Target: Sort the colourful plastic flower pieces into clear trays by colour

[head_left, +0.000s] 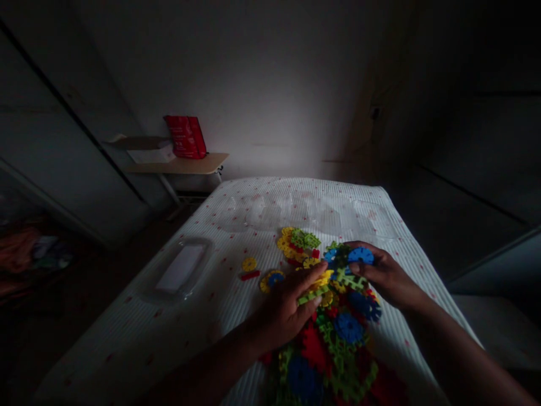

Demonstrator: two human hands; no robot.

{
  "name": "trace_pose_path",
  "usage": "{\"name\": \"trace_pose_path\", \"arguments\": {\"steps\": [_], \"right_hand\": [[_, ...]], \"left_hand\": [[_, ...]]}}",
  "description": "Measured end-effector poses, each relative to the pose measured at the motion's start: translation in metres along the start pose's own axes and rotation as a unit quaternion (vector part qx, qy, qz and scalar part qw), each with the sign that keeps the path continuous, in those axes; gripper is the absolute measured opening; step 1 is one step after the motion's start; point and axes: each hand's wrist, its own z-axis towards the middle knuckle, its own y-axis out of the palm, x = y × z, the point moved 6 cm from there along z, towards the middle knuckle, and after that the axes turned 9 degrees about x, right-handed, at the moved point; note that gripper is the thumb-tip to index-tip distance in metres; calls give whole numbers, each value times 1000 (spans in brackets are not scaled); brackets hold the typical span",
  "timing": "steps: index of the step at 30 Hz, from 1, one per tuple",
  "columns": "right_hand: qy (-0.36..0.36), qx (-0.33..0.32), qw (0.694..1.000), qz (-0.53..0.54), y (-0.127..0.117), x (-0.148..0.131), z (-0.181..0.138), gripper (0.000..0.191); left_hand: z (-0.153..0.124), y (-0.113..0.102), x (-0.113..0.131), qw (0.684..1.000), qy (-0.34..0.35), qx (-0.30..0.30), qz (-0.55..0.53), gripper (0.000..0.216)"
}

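Observation:
Colourful plastic building pieces lie heaped in front of me: a blue notched disc [349, 327], red pieces [315, 347] and green toothed pieces [338, 344] among them. My left hand [287, 307] pinches a few yellow and green pieces [313, 294] between thumb and fingers above the pile. Between the thumb and fingers of my right hand [386, 276] is a blue disc [360, 256], with more blue and green pieces beside it. Left of the heap lie a yellow disc [249, 264], a short red strip [250, 275] and a yellow-and-blue disc pair [271, 280].
Clear plastic trays [287, 213] line the far side of the cloth-covered surface [228, 307]. A clear container with a white paper [180, 268] is at left. Beyond stands a small table [194, 163] with a red bag [186, 137] and a white box [150, 152].

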Motion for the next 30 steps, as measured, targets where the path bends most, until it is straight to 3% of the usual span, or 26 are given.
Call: {"name": "trace_pose_path", "arguments": {"steps": [5, 11, 15, 19, 25, 30], "right_hand": [[-20, 24, 999, -44, -5, -1, 1, 34], [-35, 41, 995, -78, -3, -5, 1, 25], [-60, 48, 995, -68, 0, -11, 2, 25], [-76, 0, 995, -63, 14, -13, 3, 21], [-90, -85, 989, -83, 47, -16, 4, 20], [-65, -169, 978, -100, 74, -8, 0, 21]], "left_hand": [[-9, 12, 4, 993, 89, -50, 63, 59], [-13, 15, 17, 984, 173, -35, 25, 48], [-17, 18, 19, 981, 188, -31, 35, 42], [-27, 27, 17, 977, 194, -56, 70, 43], [-35, 40, 33, 966, 217, -109, 89, 25], [-44, 47, 50, 960, 231, -159, 19, 22]]}}
